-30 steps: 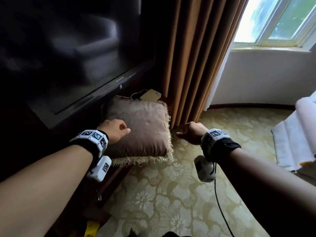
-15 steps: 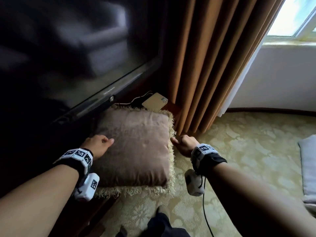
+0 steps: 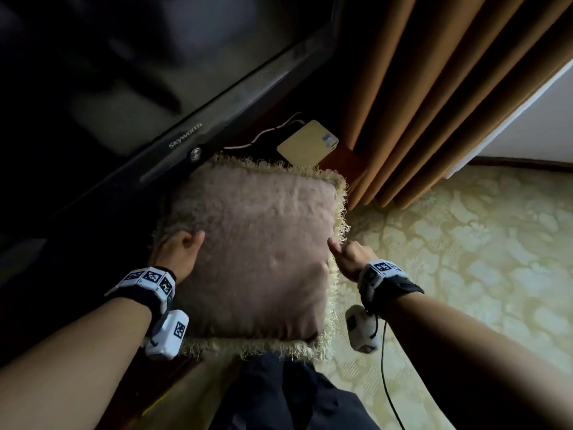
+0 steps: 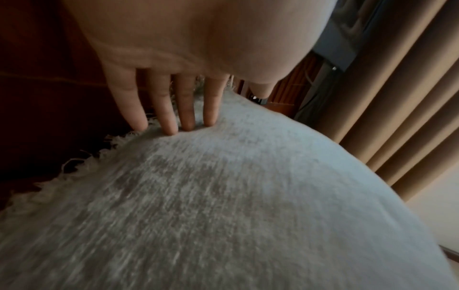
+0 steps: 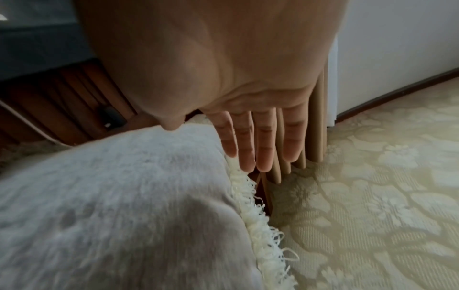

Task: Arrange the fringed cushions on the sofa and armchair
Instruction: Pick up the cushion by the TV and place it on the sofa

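The fringed cushion (image 3: 254, 252) lies flat, roughly square, one edge toward the television (image 3: 130, 88); left hand (image 3: 178, 254) and right hand (image 3: 352, 259), fingers straight, seemingly touch its opposite side edges

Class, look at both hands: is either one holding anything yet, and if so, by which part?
Nothing is held yet. The left hand touches the cushion near its left edge with straight fingers; the right hand, fingers straight, is at the right fringe.
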The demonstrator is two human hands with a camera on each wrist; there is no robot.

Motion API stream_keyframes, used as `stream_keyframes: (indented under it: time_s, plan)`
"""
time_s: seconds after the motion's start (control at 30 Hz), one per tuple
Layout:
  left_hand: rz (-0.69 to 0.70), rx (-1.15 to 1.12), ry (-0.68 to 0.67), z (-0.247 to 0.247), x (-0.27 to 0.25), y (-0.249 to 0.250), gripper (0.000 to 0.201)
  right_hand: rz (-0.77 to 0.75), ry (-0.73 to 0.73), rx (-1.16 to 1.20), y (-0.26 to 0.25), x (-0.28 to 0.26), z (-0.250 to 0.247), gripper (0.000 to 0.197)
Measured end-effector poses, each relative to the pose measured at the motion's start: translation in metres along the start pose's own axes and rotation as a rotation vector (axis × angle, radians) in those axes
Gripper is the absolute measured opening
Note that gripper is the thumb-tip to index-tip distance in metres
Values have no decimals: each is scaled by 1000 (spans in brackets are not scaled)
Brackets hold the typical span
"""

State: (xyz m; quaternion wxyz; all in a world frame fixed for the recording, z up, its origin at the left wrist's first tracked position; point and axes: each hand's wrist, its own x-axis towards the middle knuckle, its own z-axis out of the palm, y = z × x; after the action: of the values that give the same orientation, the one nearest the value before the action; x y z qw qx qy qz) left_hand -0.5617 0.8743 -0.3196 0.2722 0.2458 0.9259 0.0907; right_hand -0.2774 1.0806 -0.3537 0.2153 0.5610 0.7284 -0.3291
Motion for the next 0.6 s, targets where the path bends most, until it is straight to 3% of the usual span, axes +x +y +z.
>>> stream_keyframes:
  time_s: [0.13,0.27,0.37,0.5,0.6]
  plan:
    - [-83,-62,76,10,25,-15,56,71,-18,88,-1,21,19,109]
    - [-192,-134,67,21,41,-37,74,175,8,160,-7,31,34,108]
    - [-236,-188,22,25,55,-50,93,209,-2,206,-15,36,46,117]
    - [-276,-302,-35,33,68,-61,101,204,-29,286,-19,48,59,141]
    - [-278,-361,-28,40,74,-64,100,180,-45,347,-21,53,64,128]
